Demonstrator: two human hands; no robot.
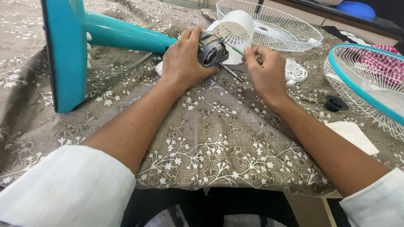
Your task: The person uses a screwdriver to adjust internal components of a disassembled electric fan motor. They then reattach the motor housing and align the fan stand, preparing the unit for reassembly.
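1. Hands work at a fan motor (pixel 212 50) lying on a table (pixel 219 138) covered in floral cloth.
2. Person's left hand (pixel 183 59) is closed around the motor's rear, holding it steady.
3. Right hand (pixel 265 67), just right of the motor, pinches a green-handled screwdriver (pixel 235 49) whose tip meets the motor.
4. White vented housing (pixel 235 31) sits directly behind the motor.
5. Teal fan stand (pixel 84 42) lies left of the motor; white wire grilles (pixel 282 31) lie beyond it to the right.

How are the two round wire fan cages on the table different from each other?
The far wire cage is all white, while the right wire cage has a teal rim. The far cage shows whole at the back of the table; the right cage is cut off by the picture's edge. Both are round, white-wired and lie on the patterned cloth.
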